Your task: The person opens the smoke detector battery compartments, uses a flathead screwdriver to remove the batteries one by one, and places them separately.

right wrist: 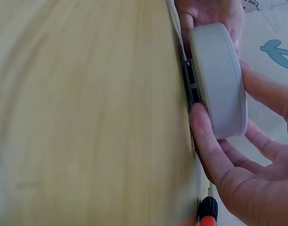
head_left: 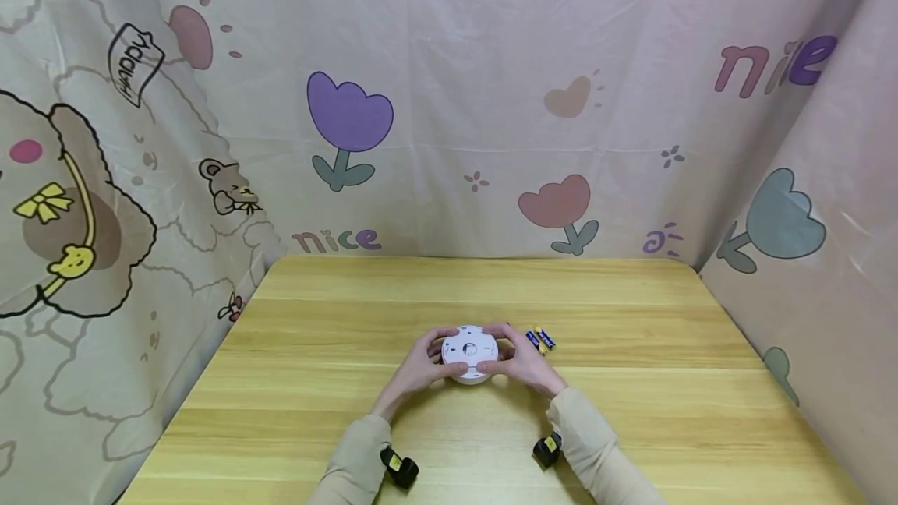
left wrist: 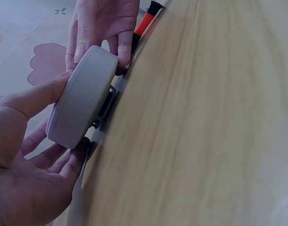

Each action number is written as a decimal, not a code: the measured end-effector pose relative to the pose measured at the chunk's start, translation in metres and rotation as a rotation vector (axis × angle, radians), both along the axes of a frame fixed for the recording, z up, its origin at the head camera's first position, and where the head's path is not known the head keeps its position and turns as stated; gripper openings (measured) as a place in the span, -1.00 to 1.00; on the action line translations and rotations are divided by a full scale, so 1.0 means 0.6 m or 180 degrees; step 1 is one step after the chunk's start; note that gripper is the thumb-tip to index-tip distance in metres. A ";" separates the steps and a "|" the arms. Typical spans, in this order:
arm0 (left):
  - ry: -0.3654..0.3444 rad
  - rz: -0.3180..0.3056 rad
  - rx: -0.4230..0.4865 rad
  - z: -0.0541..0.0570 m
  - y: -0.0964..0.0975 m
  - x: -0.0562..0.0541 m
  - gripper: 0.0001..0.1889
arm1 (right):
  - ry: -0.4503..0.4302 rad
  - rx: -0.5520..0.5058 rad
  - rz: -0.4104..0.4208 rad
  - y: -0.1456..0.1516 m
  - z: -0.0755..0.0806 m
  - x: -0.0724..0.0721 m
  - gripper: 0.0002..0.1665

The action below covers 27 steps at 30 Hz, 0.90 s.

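Note:
A white round device (head_left: 468, 374), thick like a puck with dark printed marks on its face, is held between both hands over the middle of the table. My left hand (head_left: 419, 371) grips its left side, the thumb along the near edge and fingers at the far rim. On the opposite side my right hand (head_left: 525, 365) grips it the same way. Under the device, a dark slotted part (right wrist: 193, 81) juts out close to the tabletop in the right wrist view. Two blue and gold batteries (head_left: 536, 341) lie just beyond the right hand.
A screwdriver with a red and black handle (left wrist: 146, 22) lies beyond the device, mostly hidden by the right hand in the head view. The wooden table (head_left: 316, 318) ends at a patterned curtain (head_left: 449, 100) behind and at both sides.

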State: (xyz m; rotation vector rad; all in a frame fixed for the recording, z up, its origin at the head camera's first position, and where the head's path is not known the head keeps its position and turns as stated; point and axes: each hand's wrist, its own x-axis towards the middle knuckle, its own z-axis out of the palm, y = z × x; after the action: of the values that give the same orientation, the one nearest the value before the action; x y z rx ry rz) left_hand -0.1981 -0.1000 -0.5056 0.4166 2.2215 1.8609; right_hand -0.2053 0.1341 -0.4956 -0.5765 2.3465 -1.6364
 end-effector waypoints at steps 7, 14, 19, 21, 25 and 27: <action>-0.0016 0.0068 -0.0049 0.001 -0.001 0.000 -0.36 | -0.0280 -0.0182 0.0122 0.003 -0.002 -0.002 -0.21; -0.0007 0.0151 -0.0089 0.003 -0.001 -0.002 -0.38 | -0.0490 -0.0350 0.0235 0.007 -0.005 -0.002 -0.15; 0.0006 0.0190 -0.0142 0.004 -0.001 -0.002 -0.38 | -0.0321 -0.0260 0.0288 0.011 -0.006 -0.003 -0.10; 0.0002 0.0205 -0.0155 0.004 -0.001 -0.003 -0.37 | -0.0306 -0.0235 0.0286 0.012 -0.007 -0.003 -0.10; -0.0006 0.0214 -0.0182 0.004 -0.001 -0.004 -0.37 | -0.0326 -0.0217 0.0264 0.011 -0.009 -0.005 -0.10; -0.0018 0.0205 -0.0192 0.006 -0.001 -0.004 -0.36 | -0.0344 -0.0220 0.0242 0.010 -0.009 -0.006 -0.11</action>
State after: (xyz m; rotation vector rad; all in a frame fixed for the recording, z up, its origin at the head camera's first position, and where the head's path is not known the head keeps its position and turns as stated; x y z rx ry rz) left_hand -0.2004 -0.1008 -0.5022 0.3328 2.3068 1.8183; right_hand -0.2090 0.1402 -0.5010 -0.5682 2.1730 -1.6766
